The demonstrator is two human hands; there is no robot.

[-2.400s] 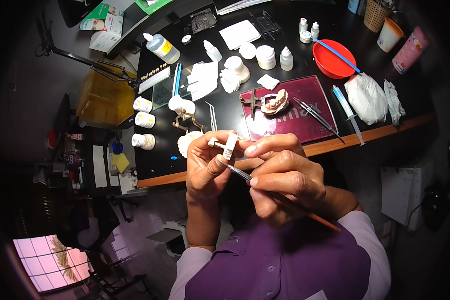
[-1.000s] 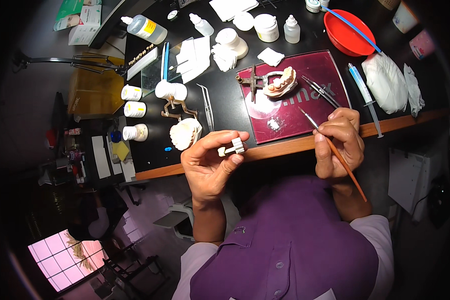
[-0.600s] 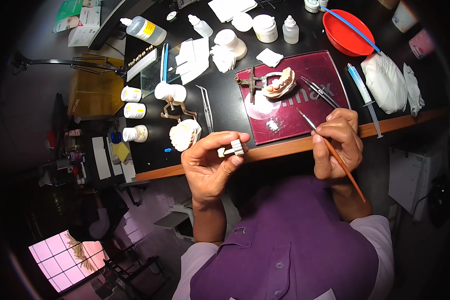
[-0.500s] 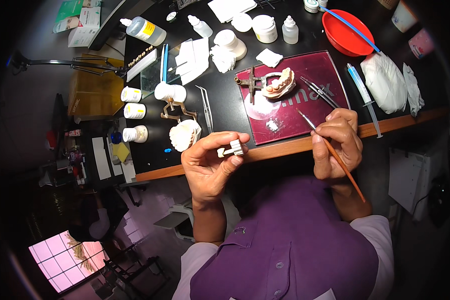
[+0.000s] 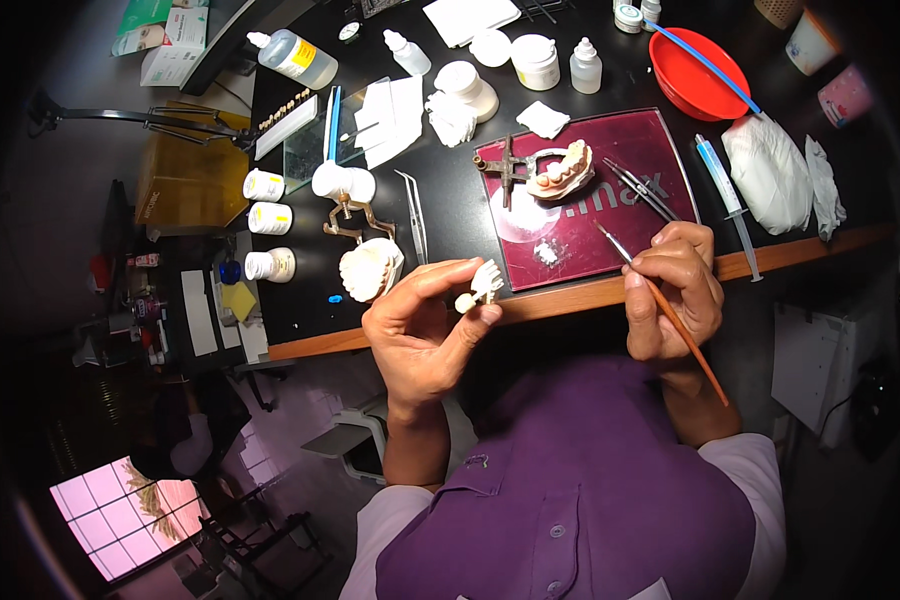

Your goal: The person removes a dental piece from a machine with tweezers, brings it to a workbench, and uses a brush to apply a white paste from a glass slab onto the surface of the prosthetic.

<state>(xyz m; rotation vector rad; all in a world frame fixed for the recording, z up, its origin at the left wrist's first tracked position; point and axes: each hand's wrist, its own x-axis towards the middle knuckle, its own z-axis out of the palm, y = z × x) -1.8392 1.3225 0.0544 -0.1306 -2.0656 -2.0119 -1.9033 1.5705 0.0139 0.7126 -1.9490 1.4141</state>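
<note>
Between the thumb and fingers of my left hand (image 5: 417, 335) is a small white ridged firing peg (image 5: 489, 278). A cream tooth crown (image 5: 464, 303) sits at its end, just above the thumb. My right hand (image 5: 678, 290) grips a thin brush (image 5: 678, 328) like a pen. The brush tip points up and left over the dark red mat (image 5: 620, 250), apart from the crown. A patch of white powder or paste (image 5: 546, 252) lies on the mat near both hands. Behind it rests a plaster tooth model (image 5: 560, 178) on a metal articulator. Tweezers (image 5: 642, 190) lie beside that model.
Left of the mat are a second tooth model (image 5: 365, 268), long tweezers (image 5: 416, 220) and several small jars (image 5: 270, 217). Dropper bottles (image 5: 586, 70) stand at the back. A red bowl (image 5: 682, 82), a syringe (image 5: 722, 185) and a white bundle (image 5: 767, 175) are at the right.
My left hand has turned the peg, so its ridged end now faces up and the crown has shifted slightly right. The right hand and brush are nearly still.
</note>
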